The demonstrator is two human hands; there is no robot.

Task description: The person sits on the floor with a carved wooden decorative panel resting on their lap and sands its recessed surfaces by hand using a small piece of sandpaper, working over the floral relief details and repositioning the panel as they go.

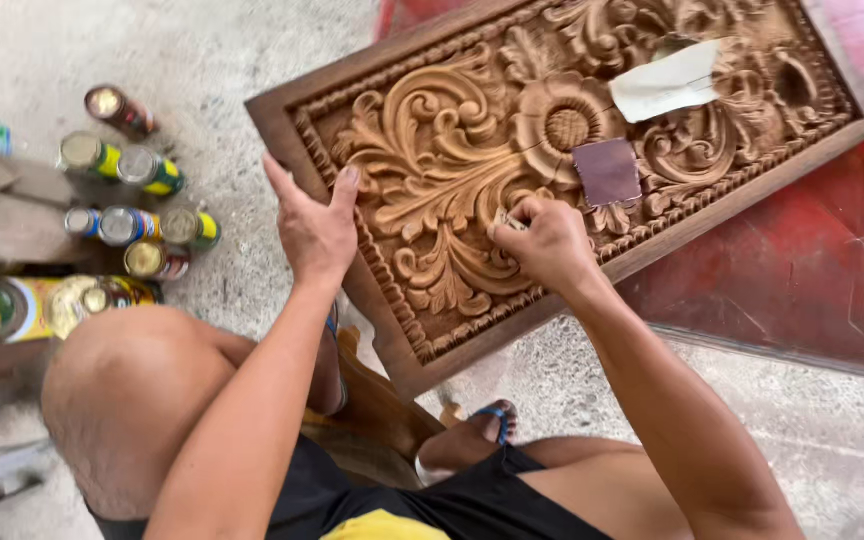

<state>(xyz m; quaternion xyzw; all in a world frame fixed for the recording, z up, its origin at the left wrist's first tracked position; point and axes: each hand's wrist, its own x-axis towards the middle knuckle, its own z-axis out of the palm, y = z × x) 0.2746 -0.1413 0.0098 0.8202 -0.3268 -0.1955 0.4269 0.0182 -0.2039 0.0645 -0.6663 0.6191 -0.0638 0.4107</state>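
Head camera view, looking down: a carved wooden panel (472,180) lies tilted across the middle of the scene, its near corner toward the person's lap and its far end over a red mat (792,260). The panel is rectangular, with a plain darker frame, a beaded inner border, and pale carved scrolls of leaves around a central flower.

The right hand (544,243) rests on the carving near the panel's lower edge, fingers curled tight around a small folded scrap of sandpaper (510,222) pressed against the leaves. The left hand (314,228) lies at the panel's left edge, thumb and fingers spread loosely, palm against the frame, steadying it and not closed around anything.

Just beside the right hand, on the carving, sits a dark purple-brown square of sandpaper (607,172). Farther up the panel lies a pale, curled sheet of paper (667,82).

Below the panel, the person's bare knees, black shorts and a foot in a blue-strapped sandal (492,418) show, with part of a low wooden seat (377,410) between the legs.

On the grey concrete floor (212,60) to the left, well apart from the panel, stands a cluster of small round tins and cans (132,200) with yellow, green and red labels.
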